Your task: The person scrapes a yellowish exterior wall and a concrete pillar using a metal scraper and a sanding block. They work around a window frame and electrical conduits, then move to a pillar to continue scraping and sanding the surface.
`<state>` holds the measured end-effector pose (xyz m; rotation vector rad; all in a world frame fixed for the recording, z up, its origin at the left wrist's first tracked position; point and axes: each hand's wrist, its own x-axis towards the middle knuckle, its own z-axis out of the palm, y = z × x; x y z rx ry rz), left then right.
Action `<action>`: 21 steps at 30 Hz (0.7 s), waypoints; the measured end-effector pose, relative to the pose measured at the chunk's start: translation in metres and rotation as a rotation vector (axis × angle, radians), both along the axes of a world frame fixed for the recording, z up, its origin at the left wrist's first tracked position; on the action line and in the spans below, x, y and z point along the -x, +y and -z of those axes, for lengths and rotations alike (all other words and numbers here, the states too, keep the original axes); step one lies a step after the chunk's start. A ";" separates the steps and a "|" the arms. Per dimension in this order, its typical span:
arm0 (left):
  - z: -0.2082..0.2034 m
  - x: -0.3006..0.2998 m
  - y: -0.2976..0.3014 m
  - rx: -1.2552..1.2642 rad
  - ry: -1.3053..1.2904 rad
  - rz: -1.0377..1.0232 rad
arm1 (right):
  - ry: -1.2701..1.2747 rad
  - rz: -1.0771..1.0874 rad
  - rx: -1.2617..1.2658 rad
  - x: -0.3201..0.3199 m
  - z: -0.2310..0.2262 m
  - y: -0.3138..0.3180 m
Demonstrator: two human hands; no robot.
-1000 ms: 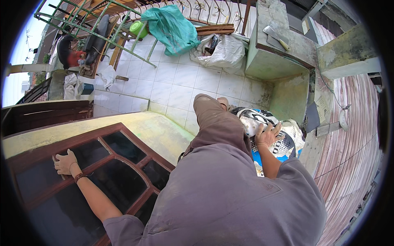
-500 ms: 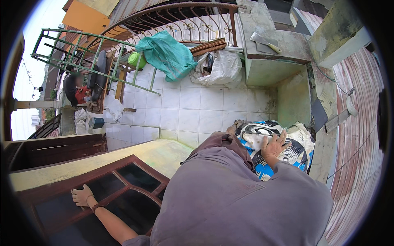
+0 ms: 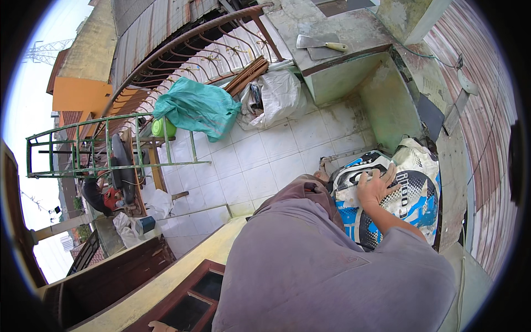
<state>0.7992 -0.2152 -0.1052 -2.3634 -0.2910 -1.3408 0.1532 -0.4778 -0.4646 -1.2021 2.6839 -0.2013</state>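
Observation:
My right hand [image 3: 376, 188] lies with its fingers spread on a crumpled sack [image 3: 409, 205] patterned in white, black and blue. The sack rests against a low wall to my right, beside my bent leg. Only a sliver of my left hand [image 3: 161, 327] shows at the lower edge, against the brown wooden window frame [image 3: 200, 299] with dark glass panes. The picture's edge cuts off its fingers, so whatever it holds is hidden.
A wide scraper [image 3: 323, 43] lies on the concrete ledge. Across the tiled floor [image 3: 254, 169] are a white sack [image 3: 276, 97], teal sheeting [image 3: 196, 108] and a green metal frame [image 3: 110, 166]. A curved railing [image 3: 166, 50] stands behind; another person [image 3: 99, 196] sits far left.
The view has turned, so the window has slid down and mostly out of the picture, taking my left hand nearly out of sight. My right hand stays on the patterned sack, its fingers slightly more bent.

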 end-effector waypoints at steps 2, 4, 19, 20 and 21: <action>-0.001 0.003 -0.010 -0.084 -0.190 0.023 | 0.001 0.033 -0.003 -0.002 0.000 -0.001; 0.000 -0.012 -0.019 -0.065 -0.240 -0.108 | 0.032 0.036 0.028 -0.005 0.003 -0.003; 0.664 0.103 -0.484 -0.397 2.036 2.138 | 0.255 0.121 0.172 -0.008 0.021 -0.003; 0.619 0.142 -0.493 -0.716 1.716 2.721 | 0.253 0.119 0.119 -0.014 0.019 -0.014; 0.567 0.161 -0.508 -0.785 2.107 2.668 | 0.260 0.197 0.034 -0.020 0.016 -0.030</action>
